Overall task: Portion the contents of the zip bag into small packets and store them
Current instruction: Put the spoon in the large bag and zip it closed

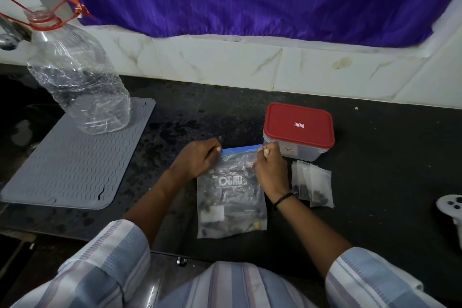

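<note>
A clear zip bag (pixel 231 197) with a blue seal strip lies flat on the black counter, holding small dark pieces. My left hand (pixel 200 157) pinches the left end of the blue strip. My right hand (pixel 268 167) pinches the strip's right end. Several small clear packets (pixel 313 184) with dark bits inside lie overlapping just right of my right wrist. A clear storage box with a red lid (pixel 298 127) stands shut behind the packets, touching distance from my right hand.
A grey ribbed mat (pixel 75 162) covers the counter's left side, with a large empty clear plastic bottle (pixel 77 77) standing on its far corner. A white object with dark dots (pixel 451 210) pokes in at the right edge. White tiled wall and purple curtain lie behind.
</note>
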